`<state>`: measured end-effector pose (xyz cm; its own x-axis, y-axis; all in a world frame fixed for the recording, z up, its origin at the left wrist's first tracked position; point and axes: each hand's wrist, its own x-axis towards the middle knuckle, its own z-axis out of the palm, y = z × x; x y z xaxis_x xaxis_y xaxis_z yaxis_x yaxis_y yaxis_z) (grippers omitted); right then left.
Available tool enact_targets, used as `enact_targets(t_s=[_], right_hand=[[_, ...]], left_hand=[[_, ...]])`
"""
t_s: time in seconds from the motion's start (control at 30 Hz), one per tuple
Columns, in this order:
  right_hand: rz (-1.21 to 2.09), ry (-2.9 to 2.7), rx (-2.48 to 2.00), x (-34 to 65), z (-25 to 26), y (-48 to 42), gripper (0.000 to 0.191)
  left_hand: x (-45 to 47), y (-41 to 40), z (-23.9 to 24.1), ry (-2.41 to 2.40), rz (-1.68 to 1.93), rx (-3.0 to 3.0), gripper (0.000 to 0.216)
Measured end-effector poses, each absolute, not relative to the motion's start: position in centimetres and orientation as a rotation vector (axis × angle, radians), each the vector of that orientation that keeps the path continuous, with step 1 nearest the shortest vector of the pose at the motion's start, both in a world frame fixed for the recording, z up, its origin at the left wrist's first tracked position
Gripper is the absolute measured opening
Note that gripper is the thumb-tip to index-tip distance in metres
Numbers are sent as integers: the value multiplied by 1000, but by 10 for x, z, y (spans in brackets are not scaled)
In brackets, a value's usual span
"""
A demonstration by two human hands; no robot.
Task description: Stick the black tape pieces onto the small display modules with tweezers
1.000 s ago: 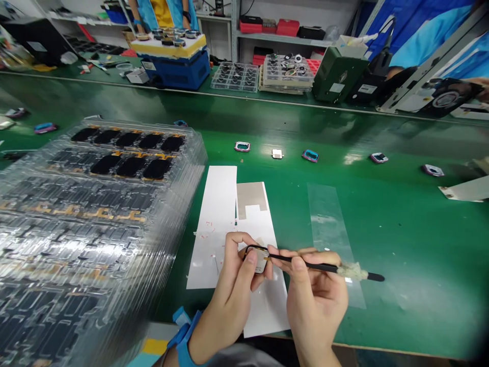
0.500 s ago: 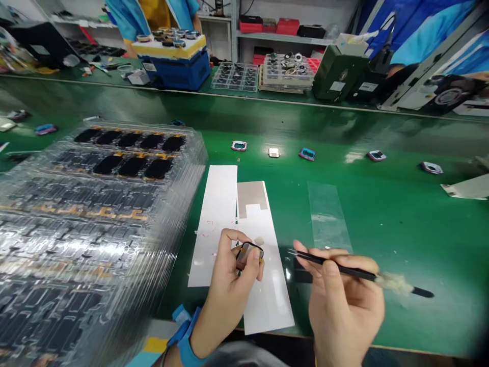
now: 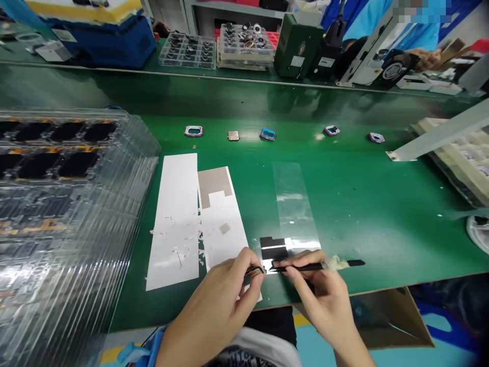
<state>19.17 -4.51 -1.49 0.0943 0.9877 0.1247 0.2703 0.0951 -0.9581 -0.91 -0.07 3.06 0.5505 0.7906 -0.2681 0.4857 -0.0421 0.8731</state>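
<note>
My left hand point(image 3: 214, 306) pinches a small dark-rimmed part point(image 3: 255, 271), mostly hidden by my fingers. My right hand point(image 3: 319, 290) holds black tweezers point(image 3: 305, 267) with a cotton wrap near their back end, and their tips meet the small part. Just above my right fingers, black film pieces point(image 3: 273, 248) lie on a clear plastic strip point(image 3: 294, 209). To the left of my hands are two white backing sheets point(image 3: 173, 219), the nearer one under my left hand, with a grey foil sheet point(image 3: 214, 184) at its far end.
Stacked clear trays of black panels point(image 3: 76, 168) fill the bench's left side. Several small framed parts point(image 3: 268, 134) stand in a row beyond the sheets. A cream tray point(image 3: 462, 158) sits at the right, and a cardboard box point(image 3: 389, 321) lies below the bench's front edge.
My right hand has brought the tweezers back to the part in my left hand. The head view has turned, shifting the bench up and left and revealing the black film pieces.
</note>
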Motion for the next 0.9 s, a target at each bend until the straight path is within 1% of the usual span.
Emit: enact_targets(t_s=[0.43,0.57,0.73,0.9], right_hand=[[934,-1334,-1410,190,-20,-46,8],[950,-1233,-1392,187,-21,-45,9],[1032,-1001,-1313,188,-13,-43,5],[943,-922,-1125,175,11,-39,7]], left_hand=[[-7,0,35,1125,285,1821,13],[-6,0,30,1168,284,1784,10],[-7,3,21,1218,347,1696,8],[-12,7,20,1191,564,1600,13]])
